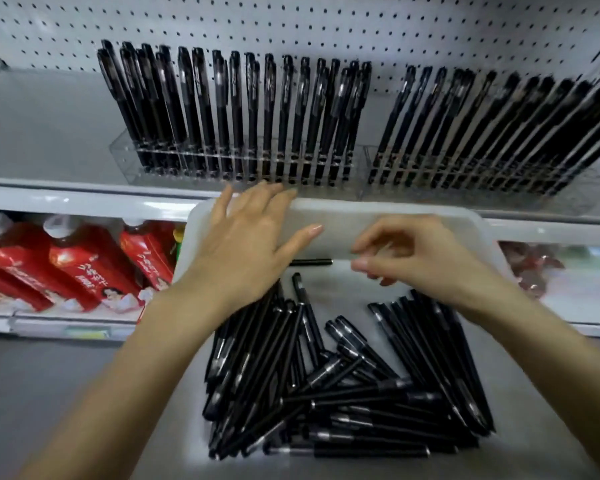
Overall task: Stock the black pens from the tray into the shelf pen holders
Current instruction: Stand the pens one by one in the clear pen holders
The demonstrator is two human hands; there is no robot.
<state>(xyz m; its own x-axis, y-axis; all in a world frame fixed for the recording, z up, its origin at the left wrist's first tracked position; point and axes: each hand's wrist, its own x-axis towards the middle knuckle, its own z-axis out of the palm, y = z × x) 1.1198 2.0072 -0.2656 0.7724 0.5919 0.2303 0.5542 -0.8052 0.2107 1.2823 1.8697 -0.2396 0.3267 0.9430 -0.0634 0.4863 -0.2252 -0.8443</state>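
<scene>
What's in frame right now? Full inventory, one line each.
Tray: one, white, centre foreground, its far rim against the shelf edge.
Loose pens: a pile too dense to count, black, inside the tray; one lies alone near the far wall.
Pen holders: two, clear, side by side on the shelf.
Shelved pens: dozens, black, upright in both holders.
Pegboard: one, white, behind the holders.
Bottles: at least three, red labels with white caps, lower shelf at left.
Packets: reddish, blurred, lower shelf at right.
Left hand: open, empty, on the tray's far rim.
Right hand: fingers curled, over the tray, nothing visible in it.
</scene>
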